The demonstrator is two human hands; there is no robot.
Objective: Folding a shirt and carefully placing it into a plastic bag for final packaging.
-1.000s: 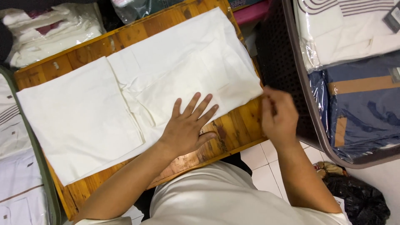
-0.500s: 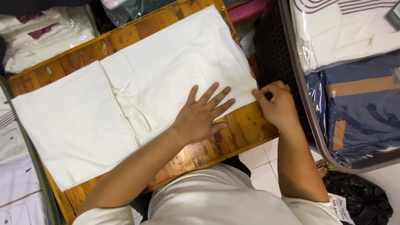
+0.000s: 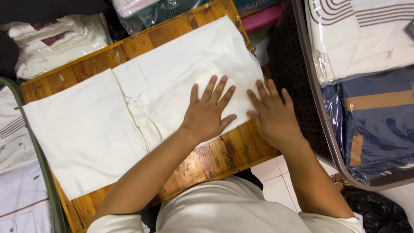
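Note:
A cream-white garment point(image 3: 142, 99) lies spread across a small wooden table point(image 3: 215, 159). My left hand point(image 3: 209, 112) rests flat on its right half, fingers spread, palm down. Beside it, my right hand point(image 3: 274, 114) lies flat at the garment's right edge, fingers apart and pointing away from me, partly over the table's corner. Neither hand grips anything. The garment's left part hangs past the table's left side.
A dark basket point(image 3: 297, 77) on the right holds plastic-wrapped clothes, white point(image 3: 358, 39) and navy with a tan band point(image 3: 379, 116). More bagged white garments lie at top left point(image 3: 56, 43) and in a bin at left point(image 3: 17, 164). White floor tiles point(image 3: 276, 190) show below.
My right hand has let go of the pinched cloth edge and now lies flat on it. My left hand slid right and further up the garment, staying flat.

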